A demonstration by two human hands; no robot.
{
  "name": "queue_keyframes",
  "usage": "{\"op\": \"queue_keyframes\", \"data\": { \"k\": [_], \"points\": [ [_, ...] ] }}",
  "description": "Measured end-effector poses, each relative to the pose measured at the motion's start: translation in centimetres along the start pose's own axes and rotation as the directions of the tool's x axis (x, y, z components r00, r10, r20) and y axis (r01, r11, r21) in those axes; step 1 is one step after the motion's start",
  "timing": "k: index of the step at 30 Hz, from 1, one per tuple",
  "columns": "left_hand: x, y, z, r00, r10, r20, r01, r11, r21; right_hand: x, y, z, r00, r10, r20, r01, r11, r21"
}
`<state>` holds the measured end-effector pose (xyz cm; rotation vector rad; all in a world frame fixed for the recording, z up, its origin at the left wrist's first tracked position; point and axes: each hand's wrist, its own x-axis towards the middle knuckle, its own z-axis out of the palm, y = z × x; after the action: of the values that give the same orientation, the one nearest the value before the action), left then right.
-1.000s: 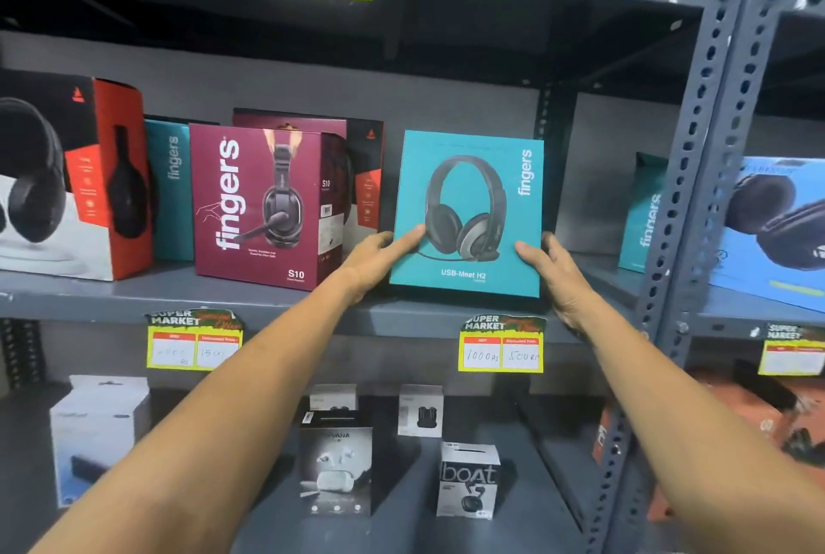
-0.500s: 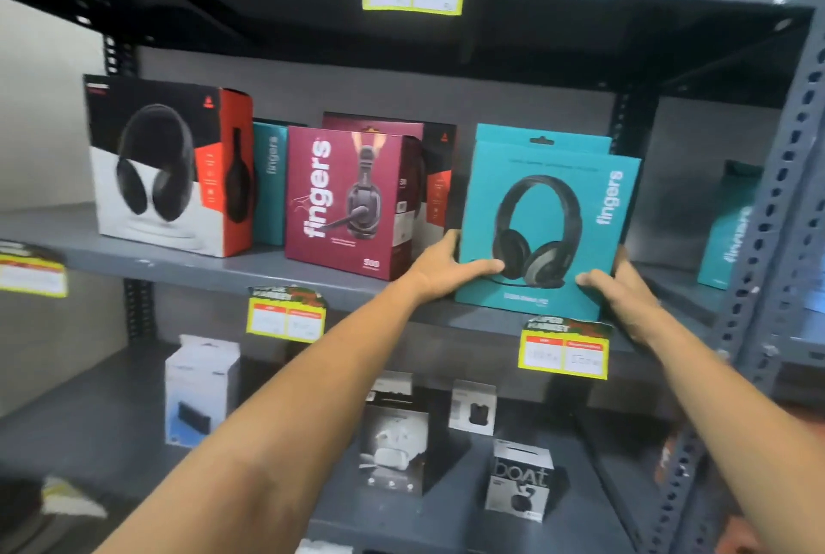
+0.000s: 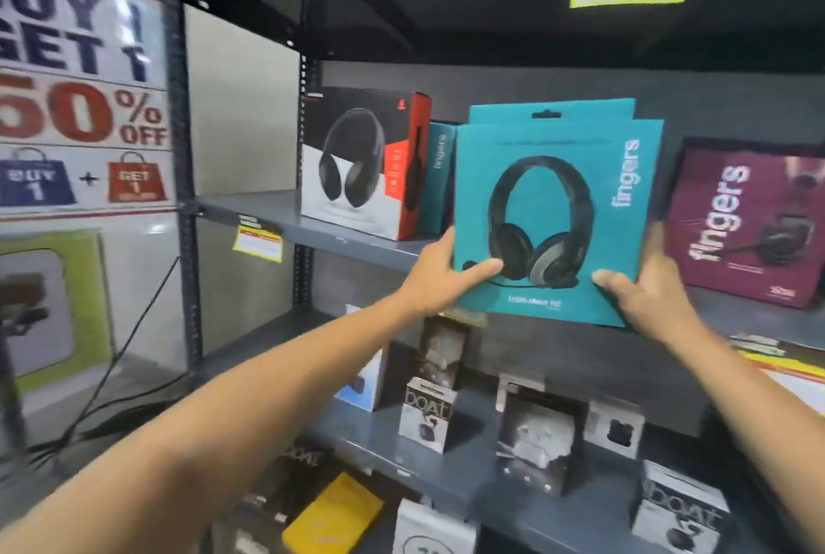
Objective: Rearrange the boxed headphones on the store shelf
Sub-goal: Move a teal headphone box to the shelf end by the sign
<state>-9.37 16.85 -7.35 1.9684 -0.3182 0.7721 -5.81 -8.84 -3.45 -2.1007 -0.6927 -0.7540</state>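
Observation:
I hold a teal "fingers" headphone box [image 3: 553,142] upright in the air in front of the grey middle shelf [image 3: 277,214]. My left hand [image 3: 439,274] grips its lower left edge, thumb on the front. My right hand [image 3: 643,285] grips its lower right corner. On the shelf behind stand a black, white and red headphone box [image 3: 357,165] at the left, a second teal box [image 3: 439,174] beside it, and a maroon "fingers" box [image 3: 745,218] at the right.
A lower shelf [image 3: 446,473] carries several small earbud boxes, with a yellow box [image 3: 332,518] below. Yellow price tags [image 3: 258,241] hang on the shelf edges. A sale poster [image 3: 80,84] covers the wall at the left, past the upright post [image 3: 176,107].
The teal box has been lifted off the shelf and carried left past the maroon box, which now stands to its right. The view has swung left, bringing in the poster.

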Motion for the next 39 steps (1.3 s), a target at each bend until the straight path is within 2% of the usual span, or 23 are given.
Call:
{"op": "queue_keyframes", "data": {
  "k": [4, 10, 17, 26, 30, 35, 37, 39],
  "points": [
    [-1.1, -3.7, -9.5, 0.995, 0.014, -0.098, -0.005, 0.996, 0.092, 1.5, -5.6, 8.8, 0.997, -0.080, 0.012, 0.079, 0.995, 0.063],
    [-1.0, -8.0, -24.0, 0.945, 0.108, -0.309, 0.031, 0.911, 0.412, 5.1, -14.6, 21.8, 0.983, -0.184, 0.013, 0.178, 0.962, 0.205],
    [0.5, -13.2, -35.2, 0.901, 0.066, -0.429, 0.120, 0.912, 0.393, 10.1, -22.7, 33.3, 0.976, -0.160, 0.146, 0.102, 0.935, 0.338],
    [4.1, -19.0, -40.2, 0.810, -0.022, -0.586, 0.343, 0.828, 0.443, 14.2, -26.1, 41.6, 0.954, -0.082, 0.288, 0.008, 0.968, 0.249],
    [5.2, -21.6, -40.0, 0.822, -0.095, -0.562, 0.400, 0.799, 0.449, 15.1, -25.6, 43.7, 0.948, -0.043, 0.316, -0.006, 0.988, 0.152],
    [5.5, -23.2, -39.0, 0.822, -0.194, -0.535, 0.422, 0.838, 0.345, 15.5, -25.3, 43.8, 0.951, -0.004, 0.309, -0.021, 0.997, 0.079],
    [5.1, -23.2, -38.8, 0.808, -0.162, -0.566, 0.424, 0.828, 0.368, 14.9, -25.1, 43.5, 0.961, -0.003, 0.275, -0.009, 0.999, 0.043],
    [4.2, -22.9, -38.4, 0.759, -0.066, -0.648, 0.444, 0.780, 0.441, 14.2, -24.8, 42.8, 0.972, 0.004, 0.235, -0.013, 0.999, 0.034]
  ]
}}
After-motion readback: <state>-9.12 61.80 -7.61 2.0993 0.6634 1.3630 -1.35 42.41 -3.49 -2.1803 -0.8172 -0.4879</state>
